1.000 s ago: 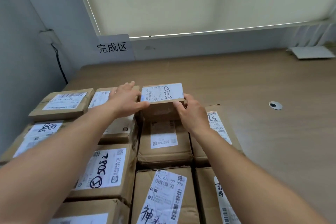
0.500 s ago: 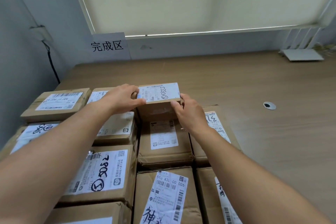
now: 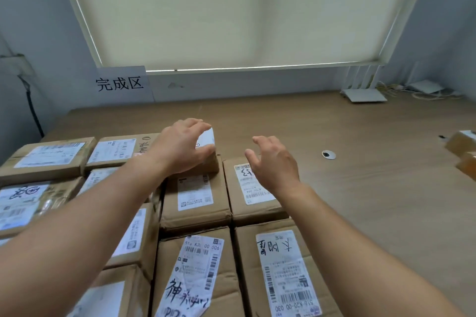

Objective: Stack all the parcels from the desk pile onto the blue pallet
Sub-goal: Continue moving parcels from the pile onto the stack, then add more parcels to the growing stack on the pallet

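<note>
At the far end of the middle row of stacked parcels (image 3: pixel 198 265), a small parcel (image 3: pixel 209 139) is seen lying label-up on top of a larger parcel (image 3: pixel 195 198), so that it stands higher than its neighbours. The blue pallet itself is not shown; if it lies below the stack, it is hidden by the cartons. The step in hand is judged to be the setting-down of this small parcel, and it appears close to done, since the carton is borne by the one beneath it. The left hand (image 3: pixel 180 148) is arched over the small parcel, with the thumb laid against its near side and the fingers curved above the label. Whether the carton is gripped or only touched cannot be told. The right hand (image 3: pixel 274 165) is held apart from it, above the neighbouring parcel (image 3: pixel 247 201) to the right, with fingers spread and loosely bent and nothing held. For the next move, both hands would need to be drawn clear without nudging the small parcel off its perch. A further carton would then have to be fetched. Two blurred brown boxes (image 3: pixel 461 143) are visible at the right edge of the desk (image 3: pixel 334 131), and these are judged to belong to the pile to be moved. A paper sign (image 3: pixel 121 83) is fixed to the wall behind the stack.
</note>
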Action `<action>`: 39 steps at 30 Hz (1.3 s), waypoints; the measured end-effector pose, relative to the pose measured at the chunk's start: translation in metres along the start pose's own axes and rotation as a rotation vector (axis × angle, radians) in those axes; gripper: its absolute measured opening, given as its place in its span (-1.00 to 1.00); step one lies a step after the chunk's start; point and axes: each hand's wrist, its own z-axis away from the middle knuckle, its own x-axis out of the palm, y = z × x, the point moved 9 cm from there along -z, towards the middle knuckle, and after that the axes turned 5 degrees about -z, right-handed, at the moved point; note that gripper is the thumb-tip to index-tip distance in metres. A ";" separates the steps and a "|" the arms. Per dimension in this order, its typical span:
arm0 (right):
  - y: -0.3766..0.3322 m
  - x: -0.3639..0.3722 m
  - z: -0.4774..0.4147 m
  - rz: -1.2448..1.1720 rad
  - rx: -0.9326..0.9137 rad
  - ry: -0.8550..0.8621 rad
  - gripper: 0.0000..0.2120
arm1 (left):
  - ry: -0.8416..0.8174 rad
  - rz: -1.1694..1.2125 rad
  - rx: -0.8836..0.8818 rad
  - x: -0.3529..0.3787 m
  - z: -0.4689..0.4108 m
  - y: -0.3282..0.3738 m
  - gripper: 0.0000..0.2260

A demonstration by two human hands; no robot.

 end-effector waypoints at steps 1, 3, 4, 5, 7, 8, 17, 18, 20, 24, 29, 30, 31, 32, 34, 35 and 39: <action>0.005 -0.010 0.006 0.015 -0.010 0.015 -0.60 | -0.001 -0.004 0.016 -0.001 0.003 0.012 -0.52; 0.014 -0.031 0.017 0.053 -0.043 0.057 -0.61 | 0.007 -0.019 0.062 -0.002 0.010 0.041 -0.51; 0.019 -0.042 0.024 0.071 -0.060 0.080 -0.61 | 0.016 -0.023 0.083 -0.002 0.014 0.056 -0.50; 0.025 -0.051 0.031 0.090 -0.075 0.096 -0.61 | 0.018 -0.025 0.097 0.000 0.018 0.072 -0.50; 0.041 -0.067 0.046 0.126 -0.095 0.117 -0.62 | 0.024 -0.028 0.119 0.005 0.027 0.105 -0.50; 0.050 -0.074 0.054 0.145 -0.101 0.126 -0.63 | 0.035 -0.022 0.132 0.009 0.031 0.122 -0.50; 0.155 -0.142 0.138 0.355 -0.068 0.187 -0.60 | 0.052 0.144 0.144 0.069 0.068 0.282 -0.42; 0.170 -0.151 0.148 0.368 -0.048 0.189 -0.58 | 0.049 0.164 0.136 0.074 0.070 0.299 -0.41; 0.198 -0.168 0.166 0.400 -0.021 0.191 -0.57 | 0.031 0.179 0.121 0.081 0.076 0.331 -0.38; 0.249 -0.204 0.200 0.441 0.023 0.218 -0.57 | 0.031 0.197 0.138 0.089 0.084 0.394 -0.42; 0.310 -0.248 0.241 0.480 0.103 0.254 -0.53 | 0.033 0.210 0.191 0.105 0.095 0.478 -0.32; 0.322 -0.257 0.249 0.488 0.115 0.266 -0.55 | 0.021 0.216 0.203 0.109 0.097 0.494 -0.30; 0.332 -0.266 0.256 0.497 0.128 0.279 -0.57 | 0.016 0.226 0.213 0.111 0.099 0.508 -0.32; 0.343 -0.276 0.263 0.504 0.144 0.296 -0.57 | 0.014 0.235 0.226 0.114 0.100 0.523 -0.36; 0.362 -0.294 0.276 0.510 0.172 0.325 -0.55 | -0.005 0.224 0.258 0.119 0.100 0.550 -0.44; 0.370 -0.302 0.282 0.513 0.182 0.340 -0.55 | -0.012 0.216 0.272 0.121 0.101 0.561 -0.44; 0.399 -0.334 0.295 0.535 0.244 0.405 -0.53 | -0.021 0.218 0.313 0.122 0.095 0.602 -0.44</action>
